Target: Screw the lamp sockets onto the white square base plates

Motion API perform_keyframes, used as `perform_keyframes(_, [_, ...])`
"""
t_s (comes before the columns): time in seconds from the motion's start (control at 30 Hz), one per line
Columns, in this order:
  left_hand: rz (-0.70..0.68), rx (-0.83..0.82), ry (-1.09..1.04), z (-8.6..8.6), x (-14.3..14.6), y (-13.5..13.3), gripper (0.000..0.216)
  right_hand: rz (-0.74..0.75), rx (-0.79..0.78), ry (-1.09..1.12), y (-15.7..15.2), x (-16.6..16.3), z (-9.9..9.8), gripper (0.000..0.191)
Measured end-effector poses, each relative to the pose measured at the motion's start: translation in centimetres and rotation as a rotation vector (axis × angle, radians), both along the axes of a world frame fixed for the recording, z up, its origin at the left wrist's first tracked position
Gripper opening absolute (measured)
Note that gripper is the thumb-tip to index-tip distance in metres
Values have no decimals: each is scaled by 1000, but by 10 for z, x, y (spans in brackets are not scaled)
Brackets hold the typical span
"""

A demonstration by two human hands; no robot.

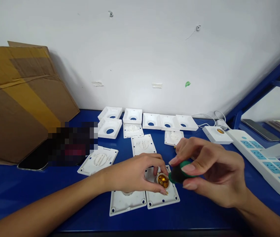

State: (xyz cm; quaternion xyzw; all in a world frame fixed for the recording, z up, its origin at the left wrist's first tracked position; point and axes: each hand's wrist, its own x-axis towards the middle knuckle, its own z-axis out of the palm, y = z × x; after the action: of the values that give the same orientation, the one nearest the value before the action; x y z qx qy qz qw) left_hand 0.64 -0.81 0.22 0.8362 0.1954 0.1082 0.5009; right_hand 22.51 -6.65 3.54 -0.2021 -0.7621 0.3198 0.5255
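My left hand [140,172] has its thumb and fingers closed around a lamp socket [163,181] with a brass-coloured inside, on a white square base plate [157,199]. In my right hand [214,171] is a screwdriver [179,173] with a green and black handle, pinched between thumb and fingers. Its tip end points into the socket; the exact contact point cannot be made out. Another white base plate [128,203] lies beside the first, partly under my left wrist.
More base plates [143,144] lie behind my hands. Several white square covers [133,116] with round holes line the wall. At right are a socketed white unit [218,135] with a cord and a power strip [260,151]. A cardboard box [19,108] stands left.
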Motion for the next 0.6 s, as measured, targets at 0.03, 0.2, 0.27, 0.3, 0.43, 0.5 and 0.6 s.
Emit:
perform_keyframes(0.03, [-2, -4, 3, 0, 0, 0, 25, -35, 31, 7, 0, 0, -1, 22])
perform_keyframes(0.2, [0, -4, 2, 1, 1, 2, 26, -72, 84, 2, 5, 1, -5, 29])
perform_keyframes(0.27, [4, 3, -5, 1, 1, 1, 27, -65, 64, 13, 7, 2, -5, 34])
perform_keyframes(0.3, [7, 7, -7, 1, 0, 1, 27, -71, 54, 29, 8, 2, -5, 34])
perform_keyframes(0.43, [-8, 56, -16, 1, -4, -1, 40, -185, 56, 131, 11, 0, -4, 27])
perform_keyframes(0.5, [-58, 110, -45, 2, -5, 0, 47, -255, 62, 188, 15, 1, -3, 24])
perform_keyframes(0.6, [-153, 190, -55, 5, -6, 0, 45, -325, 51, 273, 23, 5, -2, 16])
